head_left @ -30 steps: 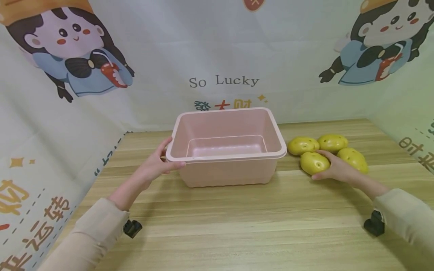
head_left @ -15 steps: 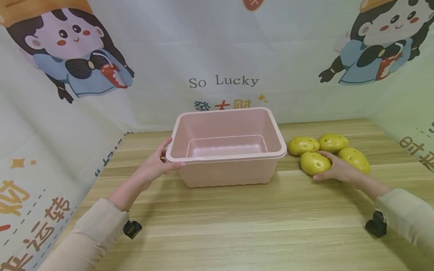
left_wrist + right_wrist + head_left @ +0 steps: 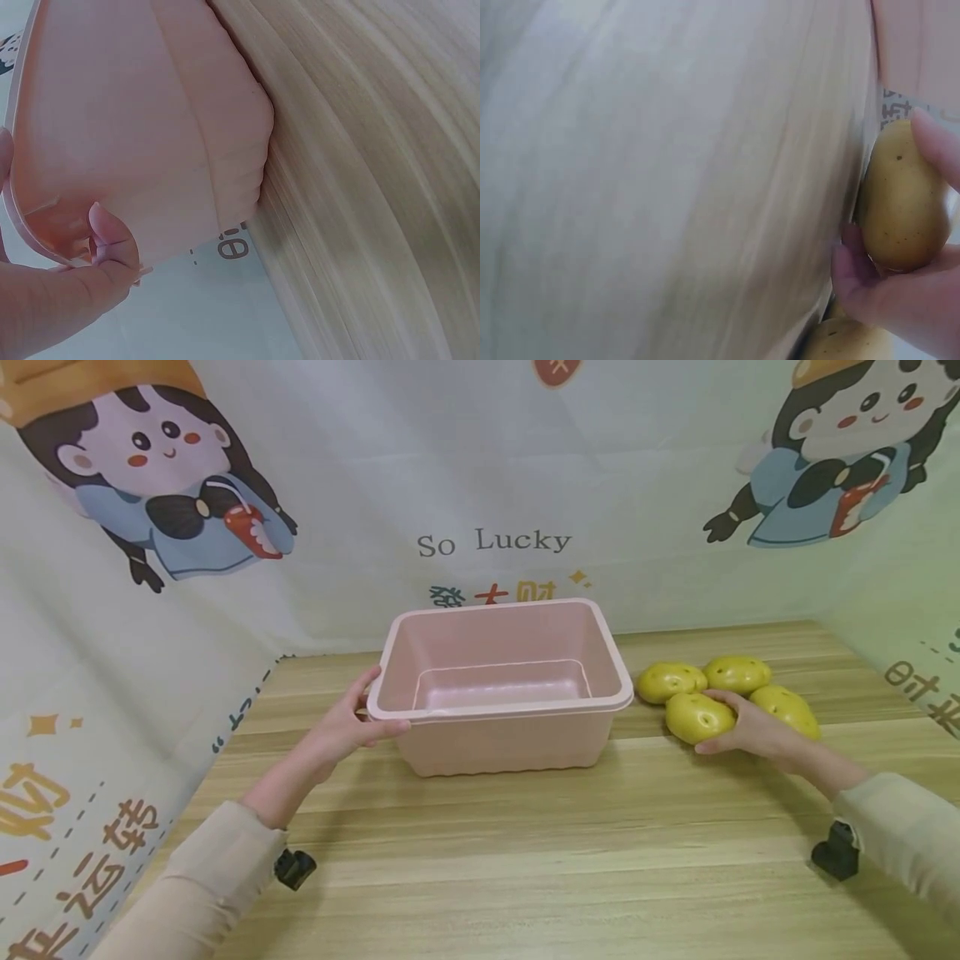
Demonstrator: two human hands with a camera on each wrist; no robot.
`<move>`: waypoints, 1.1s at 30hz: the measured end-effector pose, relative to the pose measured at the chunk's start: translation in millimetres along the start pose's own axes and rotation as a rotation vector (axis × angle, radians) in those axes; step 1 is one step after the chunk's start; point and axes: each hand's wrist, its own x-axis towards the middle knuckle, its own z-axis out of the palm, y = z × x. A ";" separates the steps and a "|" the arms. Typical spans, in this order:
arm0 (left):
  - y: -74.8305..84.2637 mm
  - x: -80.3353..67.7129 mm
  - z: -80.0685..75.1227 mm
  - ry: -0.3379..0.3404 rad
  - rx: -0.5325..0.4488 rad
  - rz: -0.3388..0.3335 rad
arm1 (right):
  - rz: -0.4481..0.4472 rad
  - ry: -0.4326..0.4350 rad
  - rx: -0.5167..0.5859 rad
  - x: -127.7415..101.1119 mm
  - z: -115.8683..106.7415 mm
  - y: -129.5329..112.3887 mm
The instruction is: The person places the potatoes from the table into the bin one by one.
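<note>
A pink plastic tub point(image 3: 510, 742) stands upright on the wooden table, with nothing inside it. My left hand point(image 3: 339, 724) grips its front left corner, the thumb lying along the front rim and the fingers at the left side. From the left wrist view, the thumb shows curled at the corner of the tub point(image 3: 120, 120). To the right, my right hand point(image 3: 759, 732) holds a yellow potato point(image 3: 696, 718) between thumb and fingers. Close around it lie three more, a left potato point(image 3: 669, 682), a back potato point(image 3: 737, 674) and a right potato point(image 3: 789, 708), partly behind the hand.
The table point(image 3: 517, 860) has a light wood grain and reaches back to a printed cloth point(image 3: 495, 468) that hangs behind and at both sides. Black wrist cameras sit below each cuff, a left camera point(image 3: 294, 868) and a right camera point(image 3: 836, 852).
My right hand and the potato in it have shifted very slightly to the right and up. The left hand and the tub have stayed where they were.
</note>
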 end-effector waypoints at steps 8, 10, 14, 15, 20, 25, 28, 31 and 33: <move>-1.1 -0.8 -0.1 -0.001 0.002 0.002 | -0.010 -0.003 0.033 -1.4 -4.7 -7.9; -1.0 -0.8 -0.2 -0.001 0.001 0.002 | -0.015 -0.004 0.034 -1.6 -6.2 -9.2; -0.4 -1.5 -0.5 0.000 0.000 0.001 | -0.026 -0.003 0.026 -1.4 -9.3 -12.3; -0.2 -1.8 -0.4 -0.001 -0.001 0.002 | -0.025 -0.003 0.017 -1.3 -10.2 -13.5; 0.5 -3.2 -0.1 -0.002 -0.002 0.002 | -0.014 -0.014 -0.027 -1.5 -15.9 -19.7; 0.4 -1.9 0.3 0.001 0.001 -0.007 | -0.005 -0.022 0.014 0.8 -24.6 -27.0; -0.2 -0.6 0.8 0.004 0.001 -0.010 | -0.002 -0.021 0.017 1.3 -29.4 -33.0; -1.1 0.3 1.2 0.007 0.000 -0.013 | -0.011 -0.019 0.011 1.3 -32.6 -38.9; -1.4 0.4 1.2 0.008 0.001 -0.012 | -0.014 -0.020 0.003 1.1 -34.3 -42.3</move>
